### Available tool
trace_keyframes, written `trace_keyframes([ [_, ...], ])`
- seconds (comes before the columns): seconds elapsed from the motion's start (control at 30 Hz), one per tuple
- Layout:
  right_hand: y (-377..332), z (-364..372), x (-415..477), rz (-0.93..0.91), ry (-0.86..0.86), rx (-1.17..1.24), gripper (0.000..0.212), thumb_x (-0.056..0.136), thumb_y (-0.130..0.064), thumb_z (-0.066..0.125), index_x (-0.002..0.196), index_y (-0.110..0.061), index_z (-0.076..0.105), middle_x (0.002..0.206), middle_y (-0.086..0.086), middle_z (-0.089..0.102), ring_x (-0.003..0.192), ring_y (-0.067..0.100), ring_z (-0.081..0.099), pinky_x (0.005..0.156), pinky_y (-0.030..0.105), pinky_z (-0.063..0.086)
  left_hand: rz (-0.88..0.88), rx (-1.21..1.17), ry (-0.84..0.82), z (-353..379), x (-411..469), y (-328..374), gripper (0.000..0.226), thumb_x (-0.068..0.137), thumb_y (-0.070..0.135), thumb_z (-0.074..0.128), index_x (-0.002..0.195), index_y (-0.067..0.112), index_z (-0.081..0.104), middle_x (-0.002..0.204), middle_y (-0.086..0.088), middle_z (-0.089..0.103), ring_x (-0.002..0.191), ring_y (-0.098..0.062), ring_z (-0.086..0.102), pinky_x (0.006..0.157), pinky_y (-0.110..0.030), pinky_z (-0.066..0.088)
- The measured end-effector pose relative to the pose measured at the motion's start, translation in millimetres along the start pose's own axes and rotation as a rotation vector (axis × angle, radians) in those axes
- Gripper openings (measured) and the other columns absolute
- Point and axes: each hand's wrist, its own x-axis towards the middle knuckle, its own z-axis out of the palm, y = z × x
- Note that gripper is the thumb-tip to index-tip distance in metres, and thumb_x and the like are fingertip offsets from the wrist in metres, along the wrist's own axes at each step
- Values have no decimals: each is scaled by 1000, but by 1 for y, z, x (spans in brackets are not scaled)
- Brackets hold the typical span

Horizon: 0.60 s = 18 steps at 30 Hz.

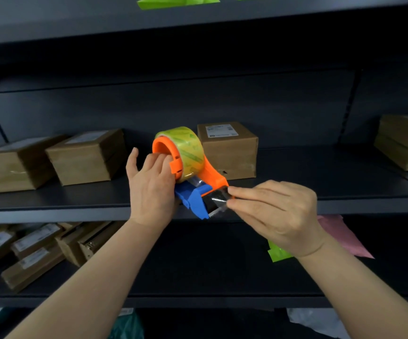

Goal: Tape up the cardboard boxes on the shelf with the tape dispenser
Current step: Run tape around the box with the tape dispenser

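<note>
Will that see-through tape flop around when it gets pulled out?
Probably floppy: the tape strip looks thin and crinkled where the right hand pinches it. It likely clings to skin too, being sticky packing tape. The tape dispenser itself seems stiff plastic, and the left hand grips it, so it should stay steady.
</note>
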Motion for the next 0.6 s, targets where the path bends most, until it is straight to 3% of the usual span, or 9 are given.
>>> trace_keyframes([
  [0.1,-2,6,2,253,-13,95,5,87,-18,74,88,-20,78,95,-8,75,76,8,69,60,29,54,1,4,-160,-1,3,2,33,60,5,77,88,9,59,82,-6,63,89,-33,60,107,-64,27],
  [0.17,0,10,8,649,-16,199,7,85,-26,71,82,-32,73,81,-16,72,69,3,66,61,30,53,13,-36,-348,-2,8,3,41,60,11,77,94,12,54,82,-4,59,90,-32,59,109,-64,23],
  [0.23,10,11,16,1031,-48,371,6,82,-30,69,77,-33,69,74,-15,70,67,5,64,63,31,52,3,-174,-581,-6,12,4,47,66,23,74,102,18,44,86,0,58,94,-28,58,111,-55,24],
  [0.33,26,7,22,1418,-81,654,11,89,-19,66,79,-24,67,66,-10,65,62,6,56,56,24,48,-151,-542,-790,-19,18,5,57,60,44,70,106,29,40,93,8,61,89,-17,60,86,-38,45],
  [0.4,32,2,20,1532,-117,690,12,92,-17,63,81,-20,67,61,-15,61,60,1,51,53,19,44,-187,-677,-800,-29,20,8,75,51,65,72,111,35,39,98,16,58,91,-8,59,79,-33,48],
  [0.47,32,0,16,1550,-173,649,12,92,-19,63,82,-21,69,64,-17,64,63,-2,53,53,18,42,-94,-557,-786,-37,20,11,94,46,74,76,120,36,32,101,23,50,90,-3,54,81,-32,45],
  [0.53,30,-1,12,1540,-183,621,10,91,-21,64,83,-23,70,75,-12,69,69,-3,56,54,18,41,58,-357,-688,-40,18,13,95,52,71,77,125,34,29,101,22,46,85,-6,51,83,-32,41],
  [0.6,27,-1,10,1521,-139,615,8,90,-26,67,83,-23,71,78,-10,70,67,-6,57,51,15,42,149,-327,-554,-37,16,11,81,64,64,72,127,36,29,107,19,53,90,-8,57,87,-36,41],
])
